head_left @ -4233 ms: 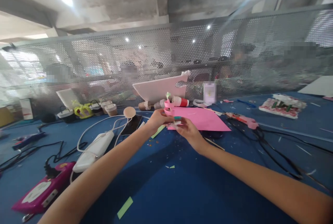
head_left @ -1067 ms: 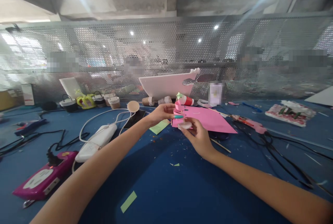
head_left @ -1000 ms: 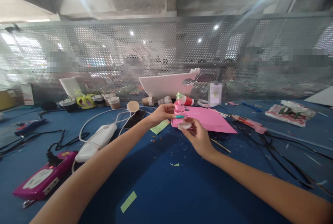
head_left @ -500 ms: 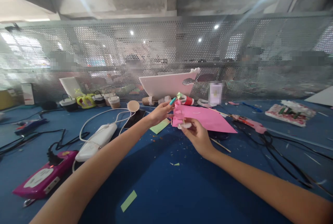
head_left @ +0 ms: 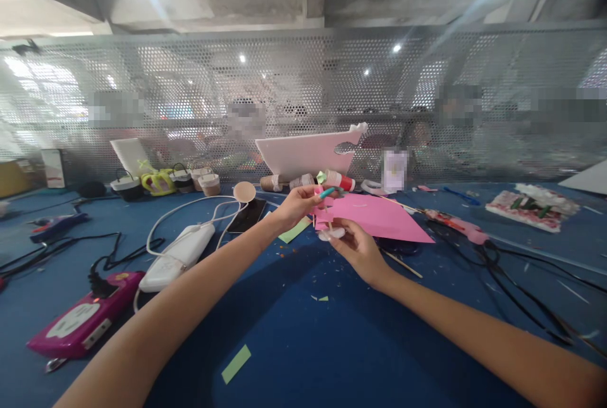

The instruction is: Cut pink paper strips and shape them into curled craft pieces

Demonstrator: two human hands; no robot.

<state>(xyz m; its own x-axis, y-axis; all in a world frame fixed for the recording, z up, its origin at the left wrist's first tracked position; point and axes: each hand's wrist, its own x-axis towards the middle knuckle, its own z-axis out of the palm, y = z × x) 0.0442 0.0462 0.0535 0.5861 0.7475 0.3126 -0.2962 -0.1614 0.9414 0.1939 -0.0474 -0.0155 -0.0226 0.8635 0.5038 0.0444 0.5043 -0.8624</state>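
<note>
Above the table, both hands are on a small pink paper model (head_left: 324, 214) with thin stick supports. A light green folded paper piece (head_left: 321, 177) tops it, and a white round base (head_left: 331, 234) forms its bottom. My left hand (head_left: 294, 207) is closed around the upper part from the left, a long teal nail lying across the pink paper. From the right, my right hand (head_left: 363, 250) pinches the edge of the white base between thumb and fingers. Behind the model lies a pink paper sheet (head_left: 384, 218), partly covered by the hands.
A glue gun (head_left: 455, 226) with black cables lies right, near a wooden stick (head_left: 402, 265). At left are a white power strip (head_left: 177, 256), a magenta power box (head_left: 88, 316) and a phone (head_left: 246, 217). Paper cups (head_left: 340, 180) and white foam board (head_left: 303, 155) stand before the perforated metal screen.
My left thumb and fingers have shifted across the front of the model's upper part. The model and its white base have moved slightly left; my right hand still holds the base.
</note>
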